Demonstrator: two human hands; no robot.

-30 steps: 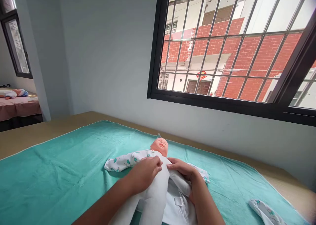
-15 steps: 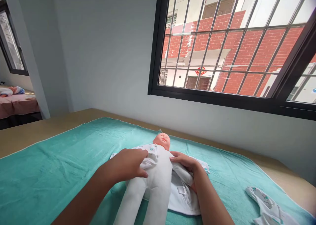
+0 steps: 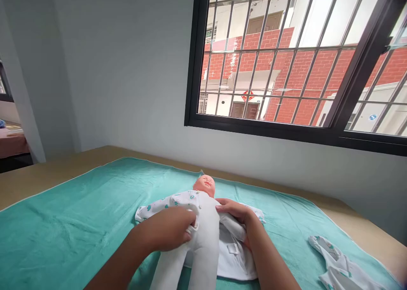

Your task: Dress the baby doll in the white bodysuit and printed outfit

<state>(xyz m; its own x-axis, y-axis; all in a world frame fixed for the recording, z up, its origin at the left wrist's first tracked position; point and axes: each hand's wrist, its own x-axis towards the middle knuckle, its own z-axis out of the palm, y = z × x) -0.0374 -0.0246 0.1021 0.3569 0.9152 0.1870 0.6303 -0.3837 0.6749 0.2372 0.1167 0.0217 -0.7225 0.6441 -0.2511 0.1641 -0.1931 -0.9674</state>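
Note:
A baby doll (image 3: 206, 235) with a white cloth body and a pink head lies on its back on a turquoise towel (image 3: 95, 222). A white printed baby shirt (image 3: 165, 203) lies under it, one sleeve spread to the left and the front flap over the doll's chest. My left hand (image 3: 171, 228) is closed on this flap at the doll's belly, its fingertips curled and partly hidden. My right hand (image 3: 237, 209) holds the doll at the shoulder and upper arm on the right, fingertips against its chest. The shirt's open right half shows below that arm.
Another white printed baby garment (image 3: 343, 264) lies crumpled on the towel at the lower right. The towel covers a wooden surface (image 3: 104, 152) set against a grey wall. A barred window (image 3: 273, 61) is above. Part of a bed (image 3: 12, 143) shows at far left.
My left hand has closed on the shirt flap, and the shirt's left sleeve now shows more fully. My right hand stays at the doll's shoulder. The view has turned slightly right.

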